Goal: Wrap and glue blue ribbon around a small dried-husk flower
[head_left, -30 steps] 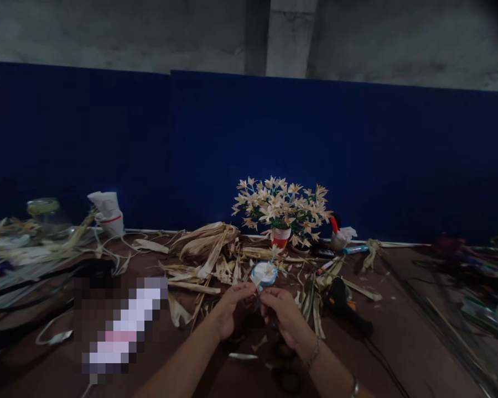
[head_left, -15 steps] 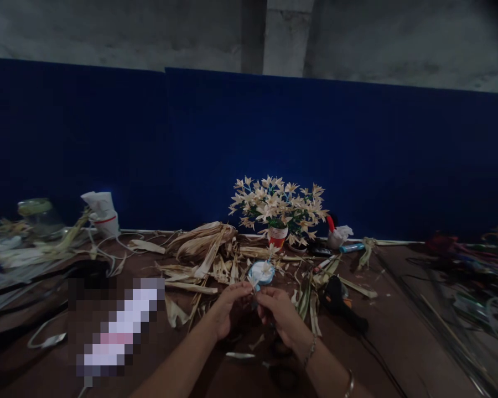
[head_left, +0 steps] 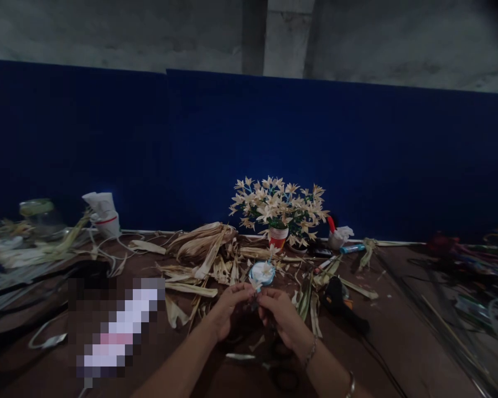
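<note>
My left hand [head_left: 231, 310] and my right hand [head_left: 279, 310] meet over the table, fingertips pinched close together. Between them is a small pale husk flower [head_left: 256, 284] on a short bluish stem. The left fingers are closed at its left side, while the right thumb and forefinger pinch near the stem; the exact grip is partly hidden. Just beyond the fingertips lies a round white and blue roll [head_left: 262, 273] with another pale flower on it. Dark-handled scissors [head_left: 285, 378] rest beneath my right wrist, their blade pointing left.
A bushy arrangement of pale flowers [head_left: 279, 207] stands in a red and white cup [head_left: 278, 237] at the back. Dried corn husks [head_left: 203, 246] spread left of centre. A black corded tool [head_left: 343, 307], perhaps a glue gun, lies right. A blue partition [head_left: 108, 138] rises behind.
Both hands stay in nearly the same place. The flower between the fingertips has turned and dipped slightly. Nothing has been let go.
</note>
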